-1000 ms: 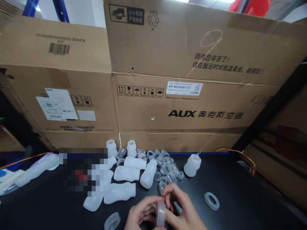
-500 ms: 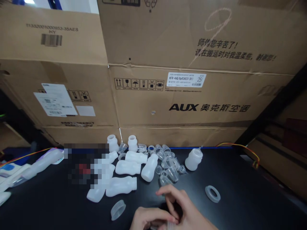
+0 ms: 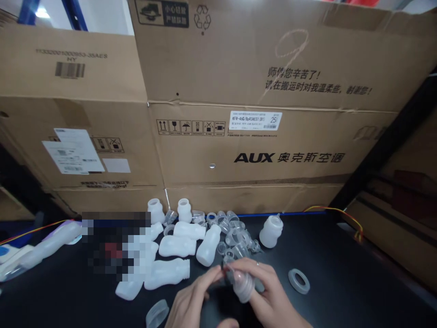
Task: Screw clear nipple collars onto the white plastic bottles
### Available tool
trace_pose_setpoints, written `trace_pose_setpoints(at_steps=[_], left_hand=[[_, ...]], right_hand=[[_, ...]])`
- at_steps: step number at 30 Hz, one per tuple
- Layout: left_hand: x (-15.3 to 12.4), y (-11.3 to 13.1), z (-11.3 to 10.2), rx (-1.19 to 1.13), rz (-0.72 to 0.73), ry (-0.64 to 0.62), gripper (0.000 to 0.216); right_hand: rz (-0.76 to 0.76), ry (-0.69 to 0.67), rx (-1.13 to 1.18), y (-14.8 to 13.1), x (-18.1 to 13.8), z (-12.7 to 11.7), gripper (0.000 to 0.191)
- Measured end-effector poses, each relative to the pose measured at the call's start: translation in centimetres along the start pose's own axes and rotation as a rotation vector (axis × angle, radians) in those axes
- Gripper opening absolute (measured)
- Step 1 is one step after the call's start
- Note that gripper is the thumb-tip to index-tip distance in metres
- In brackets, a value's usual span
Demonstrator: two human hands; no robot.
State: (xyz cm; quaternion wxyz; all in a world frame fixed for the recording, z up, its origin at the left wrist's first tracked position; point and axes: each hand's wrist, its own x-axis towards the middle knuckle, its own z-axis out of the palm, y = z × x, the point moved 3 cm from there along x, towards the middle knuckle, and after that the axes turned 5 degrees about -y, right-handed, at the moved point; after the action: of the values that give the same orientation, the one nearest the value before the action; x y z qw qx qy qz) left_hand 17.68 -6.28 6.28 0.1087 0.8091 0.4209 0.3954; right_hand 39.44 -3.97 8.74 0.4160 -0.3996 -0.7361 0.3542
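My right hand grips a small translucent plastic cap-and-ring piece low in the middle of the view. My left hand pinches at its left edge with thumb and fingertip. Both hands hover over the black table. Just behind them lies a heap of white plastic bottles, most on their sides, and a pile of clear small caps. One white bottle stands upright to the right of the pile.
A translucent ring lies on the table right of my hands and a clear cap lies to the left. Big cardboard boxes wall off the back. A plastic bag and red-yellow wires lie at the sides.
The hands dropped to the bottom edge half a second ago, then rose again. The piece between them now points toward the right and the left hand pinches its edge.
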Motion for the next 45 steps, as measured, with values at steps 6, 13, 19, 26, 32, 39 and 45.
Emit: trace_pose_setpoints(at_steps=[6,13,19,26,32,39,45], left_hand=[[4.0,-0.6,-5.0,0.386,0.186,0.003,0.039],[3.4,-4.6,-5.6,0.571,0.122,-0.128,0.026],[3.5,-2.4,-5.3,0.343,0.135,-0.037,0.027],[0.1,-2.2,-0.4,-0.364,-0.239,0.092,0.042],[0.6,-0.5,2.2,-0.556,-0.330,-0.019,0.052],[2.7,0.2,1.5,-0.851,-0.301,-0.309,0.043],[1.9,-0.4,1.7,-1.192,-0.385,-0.507,0.065]], right_hand=[[0.285,0.167,0.207,2.3,0.6,0.1,0.054],[0.325,0.135,0.634,2.2,2.0,0.2,0.076],[0.249,0.218,0.693,2.2,1.8,-0.1,0.053],[0.168,0.166,0.849,1.2,0.9,0.8,0.080],[0.107,-0.098,0.493,0.7,0.1,1.2,0.050],[0.026,-0.218,0.324,-1.1,0.2,0.2,0.041],[0.140,-0.371,0.405,-1.9,0.1,-0.1,0.045]])
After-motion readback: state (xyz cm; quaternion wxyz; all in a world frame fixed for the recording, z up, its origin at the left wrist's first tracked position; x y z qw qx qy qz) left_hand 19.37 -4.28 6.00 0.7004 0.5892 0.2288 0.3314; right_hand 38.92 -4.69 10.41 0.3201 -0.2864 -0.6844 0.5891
